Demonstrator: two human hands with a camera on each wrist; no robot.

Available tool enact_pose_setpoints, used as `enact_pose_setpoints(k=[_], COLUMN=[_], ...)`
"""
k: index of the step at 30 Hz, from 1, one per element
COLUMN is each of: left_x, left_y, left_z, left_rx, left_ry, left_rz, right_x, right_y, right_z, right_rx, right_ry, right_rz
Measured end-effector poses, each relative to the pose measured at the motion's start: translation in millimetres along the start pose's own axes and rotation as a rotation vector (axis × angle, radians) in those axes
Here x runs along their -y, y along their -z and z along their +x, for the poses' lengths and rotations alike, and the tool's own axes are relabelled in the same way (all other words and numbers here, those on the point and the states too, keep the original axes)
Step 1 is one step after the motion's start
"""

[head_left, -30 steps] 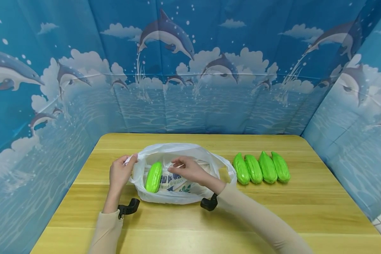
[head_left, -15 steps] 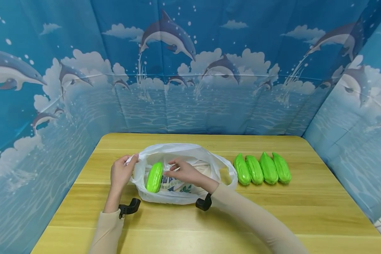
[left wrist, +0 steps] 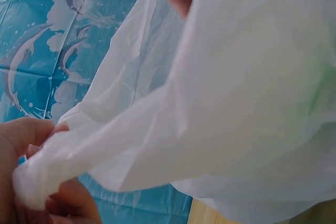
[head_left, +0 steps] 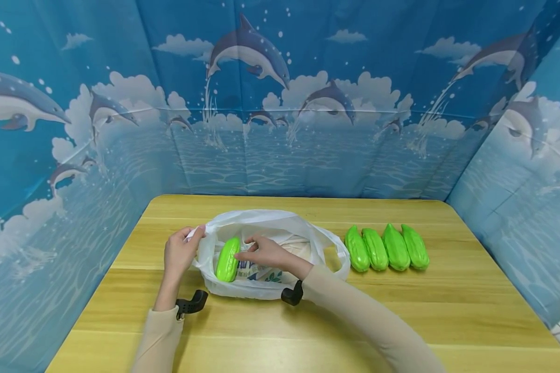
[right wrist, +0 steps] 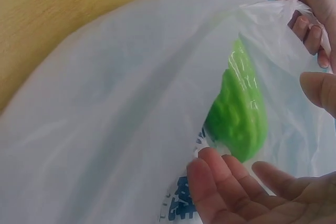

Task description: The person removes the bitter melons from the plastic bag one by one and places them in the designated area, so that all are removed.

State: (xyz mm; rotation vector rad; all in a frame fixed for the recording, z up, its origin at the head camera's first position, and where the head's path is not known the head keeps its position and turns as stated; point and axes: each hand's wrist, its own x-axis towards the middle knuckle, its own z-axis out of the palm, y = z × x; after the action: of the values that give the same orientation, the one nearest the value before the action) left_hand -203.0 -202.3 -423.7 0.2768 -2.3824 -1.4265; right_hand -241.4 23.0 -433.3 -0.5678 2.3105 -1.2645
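A white plastic bag (head_left: 261, 215) stands on the table with its mouth held wide. My left hand (head_left: 178, 249) grips the bunched handle at its left side; the left wrist view shows fingers curled round the white plastic (left wrist: 131, 156). Inside the bag, at the left, lies a bright green, ridged bitter melon (head_left: 227, 260). My right hand (head_left: 271, 254) reaches into the mouth with fingers extended and thumb apart, fingertips right at the melon's side. In the right wrist view the bitter melon (right wrist: 239, 111) shows just beyond those fingers, partly hidden by the bag wall.
Several more green bitter melons (head_left: 386, 248) lie in a row on the wooden table (head_left: 261, 336), right of the bag. Beneath the right hand, printed off-white material (head_left: 273, 275) lines the bag bottom. A blue dolphin curtain (head_left: 270, 155) hangs behind the table.
My right hand has moved left inside the bag, up to the bitter melon. The left hand keeps its grip on the handle.
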Motion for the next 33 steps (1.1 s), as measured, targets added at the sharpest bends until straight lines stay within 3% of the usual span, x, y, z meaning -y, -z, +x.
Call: enact_pose_setpoints(k=[21,33], left_x=[-1.0,0.6], left_y=[-1.2,-2.5], left_z=[0.0,0.1], left_rx=[-0.004,-0.006], left_ry=[-0.01,-0.023], left_rz=[-0.01,0.002], right_x=[0.6,1.9], right_y=[-13.7,-20.6], right_z=[22.4,25.2], right_rx=[-0.005,-0.075], right_ry=[-0.079,-0.101], right_rz=[0.022,-0.035])
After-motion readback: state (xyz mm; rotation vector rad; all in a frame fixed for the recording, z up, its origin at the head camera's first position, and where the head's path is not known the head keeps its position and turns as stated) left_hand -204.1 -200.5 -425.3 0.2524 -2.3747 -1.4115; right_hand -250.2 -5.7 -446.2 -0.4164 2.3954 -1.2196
